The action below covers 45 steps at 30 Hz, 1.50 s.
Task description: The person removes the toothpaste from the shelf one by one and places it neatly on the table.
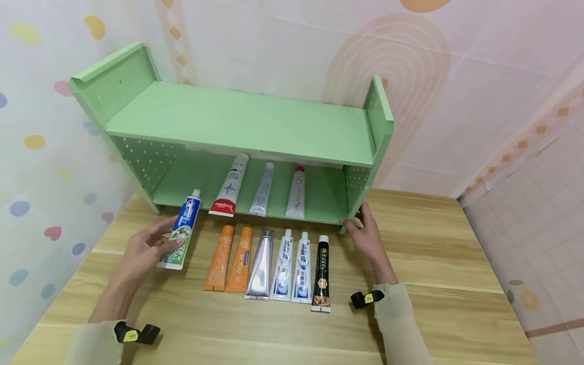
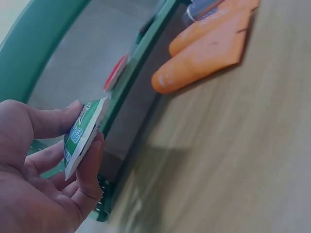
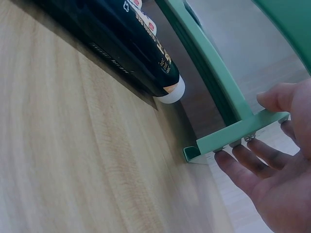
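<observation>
My left hand (image 1: pixel 145 252) pinches a blue and green toothpaste tube (image 1: pixel 186 223) between thumb and fingers, cap up, in front of the shelf's left end. The left wrist view shows the flat crimped end of this tube (image 2: pixel 87 133) between the fingertips. With thumb and fingers, my right hand (image 1: pixel 365 235) grips the lower right side panel of the green shelf (image 1: pixel 246 119); the right wrist view shows the panel edge (image 3: pixel 238 133) between them. On the lower shelf lie a red-and-white Colgate tube (image 1: pixel 231 185), a silvery tube (image 1: pixel 262 189) and a white tube with a red cap (image 1: pixel 296 193).
In front of the shelf, a row of tubes lies on the wooden table (image 1: pixel 438 263): two orange tubes (image 1: pixel 220 257), a silver tube (image 1: pixel 260 263), two white-and-blue tubes (image 1: pixel 283 266) and a black tube (image 1: pixel 322 274). Behind the shelf hangs a patterned cloth (image 1: pixel 283 45).
</observation>
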Each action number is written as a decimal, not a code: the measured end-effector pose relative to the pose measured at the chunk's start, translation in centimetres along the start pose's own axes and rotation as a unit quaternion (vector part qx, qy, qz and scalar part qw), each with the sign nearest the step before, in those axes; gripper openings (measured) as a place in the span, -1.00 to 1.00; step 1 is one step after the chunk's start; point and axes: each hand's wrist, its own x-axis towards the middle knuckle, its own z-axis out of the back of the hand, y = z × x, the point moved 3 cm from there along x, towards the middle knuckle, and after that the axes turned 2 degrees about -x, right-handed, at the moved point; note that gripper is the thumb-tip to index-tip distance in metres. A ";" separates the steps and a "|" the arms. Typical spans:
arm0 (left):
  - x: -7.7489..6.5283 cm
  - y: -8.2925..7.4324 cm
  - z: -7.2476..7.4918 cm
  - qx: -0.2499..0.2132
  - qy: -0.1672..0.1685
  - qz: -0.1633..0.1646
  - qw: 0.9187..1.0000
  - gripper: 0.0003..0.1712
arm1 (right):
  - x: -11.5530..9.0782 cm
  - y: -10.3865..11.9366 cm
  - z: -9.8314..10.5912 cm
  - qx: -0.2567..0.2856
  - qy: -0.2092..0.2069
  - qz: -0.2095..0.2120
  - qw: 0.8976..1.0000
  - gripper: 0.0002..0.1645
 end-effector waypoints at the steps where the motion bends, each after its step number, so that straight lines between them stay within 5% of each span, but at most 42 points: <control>1: -0.2 0.2 -0.1 0.004 0.000 0.001 1.000 -0.16 | 0.0 0.0 0.0 0.000 0.000 0.000 1.000 -0.19; 10: -1.7 1.1 -0.7 0.038 0.022 0.005 0.999 -0.13 | -0.1 0.1 -0.1 -0.008 0.000 0.001 1.000 -0.19; 20: -2.0 1.6 -1.6 0.018 0.051 0.005 0.999 -0.13 | 0.0 -0.1 0.0 -0.001 0.004 -0.004 1.000 -0.19; 33: -1.0 0.6 -3.5 0.061 0.033 0.057 0.996 -0.19 | 0.0 -0.1 -0.1 0.006 0.004 -0.005 1.000 -0.18; 45: -0.8 -0.5 -4.6 0.110 0.022 0.033 0.993 -0.19 | 0.1 -0.2 0.0 0.008 0.003 -0.005 1.000 -0.17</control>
